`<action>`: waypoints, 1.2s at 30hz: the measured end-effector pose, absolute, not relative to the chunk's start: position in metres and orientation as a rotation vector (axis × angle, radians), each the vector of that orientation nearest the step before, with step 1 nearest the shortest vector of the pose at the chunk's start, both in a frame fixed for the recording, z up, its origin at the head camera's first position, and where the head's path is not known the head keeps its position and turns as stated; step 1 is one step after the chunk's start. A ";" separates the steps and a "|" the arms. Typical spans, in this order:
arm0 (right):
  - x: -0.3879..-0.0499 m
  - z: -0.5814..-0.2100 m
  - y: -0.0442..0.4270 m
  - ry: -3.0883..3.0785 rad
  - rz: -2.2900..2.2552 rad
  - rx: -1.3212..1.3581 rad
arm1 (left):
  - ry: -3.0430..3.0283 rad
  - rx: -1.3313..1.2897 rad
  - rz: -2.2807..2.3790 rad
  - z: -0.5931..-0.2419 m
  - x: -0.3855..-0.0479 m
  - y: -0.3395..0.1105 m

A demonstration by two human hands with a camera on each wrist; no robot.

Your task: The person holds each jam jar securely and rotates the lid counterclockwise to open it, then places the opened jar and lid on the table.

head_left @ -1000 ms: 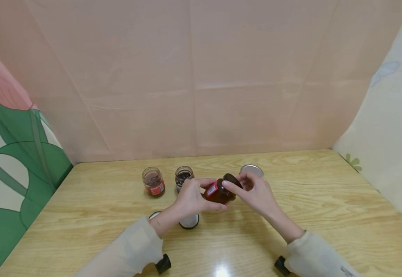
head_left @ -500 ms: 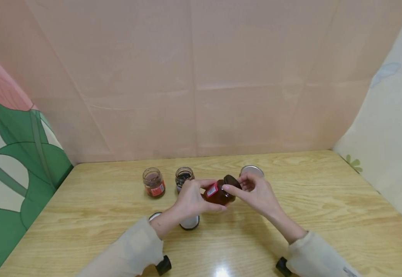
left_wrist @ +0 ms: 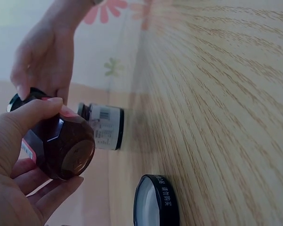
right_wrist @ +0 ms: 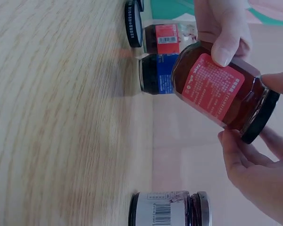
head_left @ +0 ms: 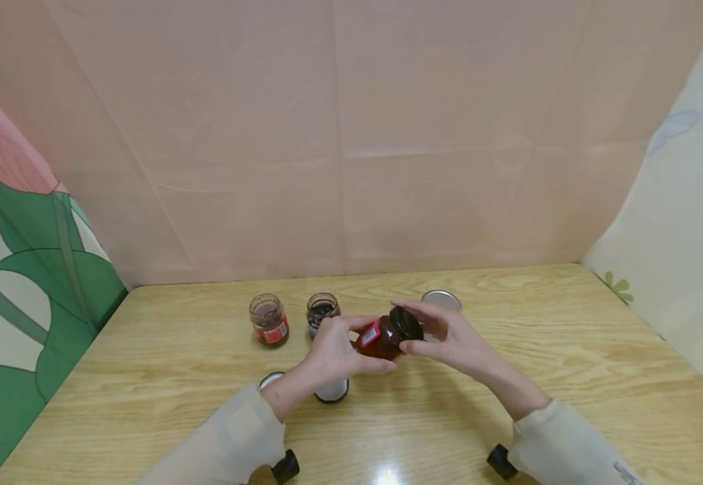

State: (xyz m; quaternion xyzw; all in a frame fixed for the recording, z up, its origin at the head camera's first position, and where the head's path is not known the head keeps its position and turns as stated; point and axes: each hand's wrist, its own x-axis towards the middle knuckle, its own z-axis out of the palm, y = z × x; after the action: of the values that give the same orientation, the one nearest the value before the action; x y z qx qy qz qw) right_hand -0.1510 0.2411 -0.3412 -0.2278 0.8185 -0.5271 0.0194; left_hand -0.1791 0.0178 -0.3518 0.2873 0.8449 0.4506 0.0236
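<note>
My left hand [head_left: 335, 349] grips a dark red jam jar [head_left: 380, 341] by its body, tilted and raised above the table. Thumb and fingers wrap its sides, and the red label [right_wrist: 213, 87] with "strawberry" print shows in the right wrist view. The jar's black lid [head_left: 408, 324] sits on its mouth, facing right. My right hand [head_left: 457, 342] pinches that lid at its rim, thumb on the near side and fingers on the far side. Behind the right hand stands a white-labelled jar [right_wrist: 161, 210] with a silver lid [head_left: 442, 299], partly hidden.
Two lidless jars stand at the back left: one red-labelled [head_left: 269, 322], one blue-labelled [right_wrist: 163, 74] with dark contents. Two loose lids lie near the left forearm, one lid [head_left: 271, 379] mostly covered by it, the other lid [head_left: 332, 390] beside it. A pink cloth [head_left: 339, 148] hangs behind the table.
My right hand has turned about the lid: its fingers now reach over the far rim, and the thumb has shifted lower and right. The left hand and jar stay nearly still.
</note>
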 end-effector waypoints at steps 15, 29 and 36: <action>-0.144 -0.339 0.221 2.983 -1.443 -0.016 | 2.651 0.888 1.385 -0.353 -0.179 0.021; -0.149 -0.341 0.232 2.915 -1.490 -0.418 | 2.692 0.865 1.326 -0.355 -0.182 0.021; -0.146 -0.342 0.233 2.904 -1.509 -0.542 | 2.715 0.858 1.289 -0.359 -0.180 0.024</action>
State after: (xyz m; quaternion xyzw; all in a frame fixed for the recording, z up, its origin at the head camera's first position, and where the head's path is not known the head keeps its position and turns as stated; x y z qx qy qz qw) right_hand -0.1459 0.2331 -0.3421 -0.1629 0.8720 -0.4532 -0.0878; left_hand -0.1804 0.0240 -0.3590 0.2744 0.8687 0.4124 0.0079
